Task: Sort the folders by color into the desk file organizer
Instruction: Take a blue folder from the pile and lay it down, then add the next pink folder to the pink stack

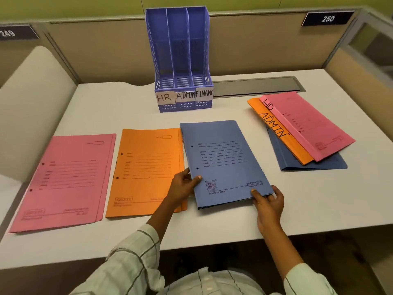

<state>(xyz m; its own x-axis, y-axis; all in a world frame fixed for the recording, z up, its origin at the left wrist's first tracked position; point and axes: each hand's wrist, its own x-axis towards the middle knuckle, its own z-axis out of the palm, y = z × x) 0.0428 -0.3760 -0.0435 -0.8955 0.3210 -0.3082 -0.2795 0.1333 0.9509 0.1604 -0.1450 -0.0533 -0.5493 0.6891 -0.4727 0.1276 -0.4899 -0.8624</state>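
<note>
The blue folder (223, 160) lies near the front edge of the white desk (319, 209), a little right of the middle, its left side overlapping the orange folder (146, 169) beside it. The left hand (184, 186) grips the blue folder's left edge near the bottom, thumb on the cover. The right hand (268, 202) pinches its lower right corner, thumb on top and fingers curled beneath. Left of the orange folder, close to the desk's left edge, lies a pink folder (66, 179), just apart from it. Toward the right edge sits a fanned stack (304, 133): pink marked HR on top, orange marked ADMIN under it, blue at the bottom. At the back edge stands the blue file organizer (180, 60), three empty slots labelled HR, ADMIN and FINANC, the last word cut off
</note>
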